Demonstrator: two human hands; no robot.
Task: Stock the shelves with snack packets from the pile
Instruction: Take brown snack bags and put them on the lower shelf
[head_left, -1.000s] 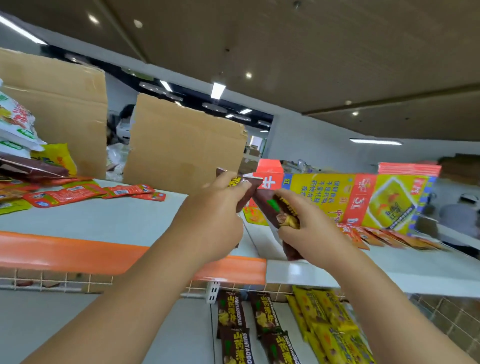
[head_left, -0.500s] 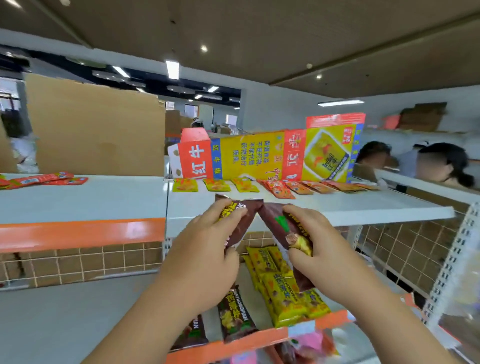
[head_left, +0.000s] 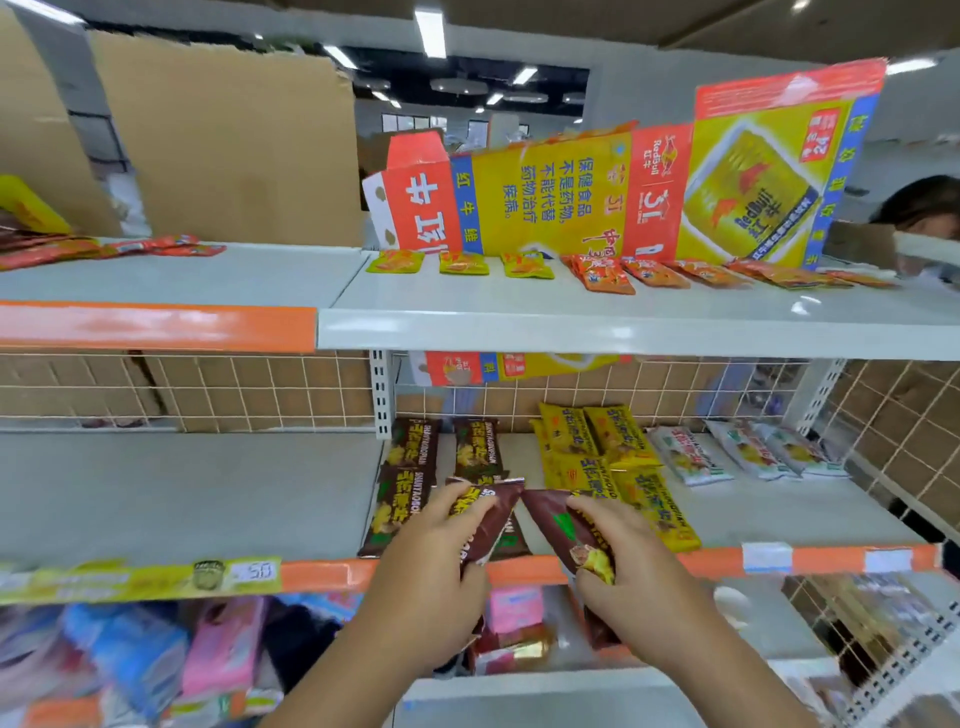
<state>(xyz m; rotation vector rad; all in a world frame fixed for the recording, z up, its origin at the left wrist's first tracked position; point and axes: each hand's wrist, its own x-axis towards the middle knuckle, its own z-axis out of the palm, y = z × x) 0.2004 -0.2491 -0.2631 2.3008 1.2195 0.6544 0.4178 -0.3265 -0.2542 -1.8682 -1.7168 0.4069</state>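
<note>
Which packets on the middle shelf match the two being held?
The brown packets, leftmost in the row; the yellow packets and white packets lie further right.

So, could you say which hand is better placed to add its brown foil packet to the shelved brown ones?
Left, probably: the left hand holds its brown foil packet over the shelved brown packets; the right hand holds its own nearer the yellow packets.

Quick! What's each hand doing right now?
Left hand: closed, holding a brown snack packet.
Right hand: closed, holding a second brown snack packet.
</note>
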